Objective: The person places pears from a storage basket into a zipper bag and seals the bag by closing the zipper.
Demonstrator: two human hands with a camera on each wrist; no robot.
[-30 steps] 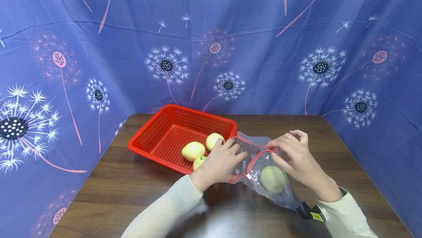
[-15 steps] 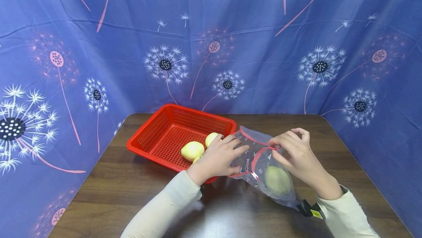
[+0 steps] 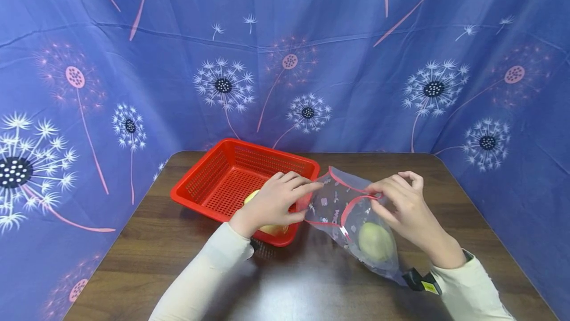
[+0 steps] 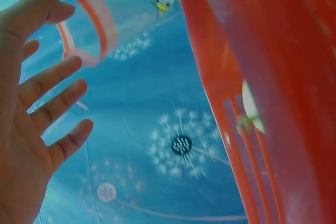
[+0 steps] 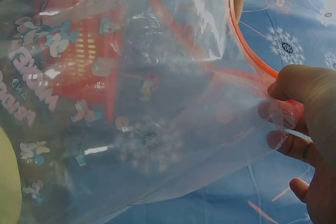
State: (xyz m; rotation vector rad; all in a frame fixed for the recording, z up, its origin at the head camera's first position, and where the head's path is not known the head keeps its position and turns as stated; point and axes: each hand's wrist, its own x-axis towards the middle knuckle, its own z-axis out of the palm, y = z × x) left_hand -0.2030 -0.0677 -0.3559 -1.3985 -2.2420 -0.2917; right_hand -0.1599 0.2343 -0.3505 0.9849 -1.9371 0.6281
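My right hand [image 3: 403,209] pinches the red-edged rim of a clear zip bag [image 3: 336,202], holding its mouth open toward the left. One pale yellow-green round fruit [image 3: 375,242] lies at the bag's lower end. Cartoon prints show on the plastic bag [image 5: 173,103] in the right wrist view, where thumb and fingers grip its edge. My left hand [image 3: 276,200] is over the right end of the red basket [image 3: 200,205], fingers extended and fingertips overlapping the bag's mouth. In the left wrist view, the left hand [image 4: 31,108] holds nothing. Beneath it, yellow fruit [image 3: 273,230] in the basket is partly hidden.
The basket has perforated walls and stands at the left back of the brown wooden table [image 3: 147,247]. A blue dandelion-patterned cloth [image 3: 356,88] hangs behind and at both sides. A small black device [image 3: 418,280] sits at the right wrist.
My left hand has moved left from the bag's mouth to above the fruit in the basket. The right hand stays at the bag's rim, with the bag's mouth raised slightly.
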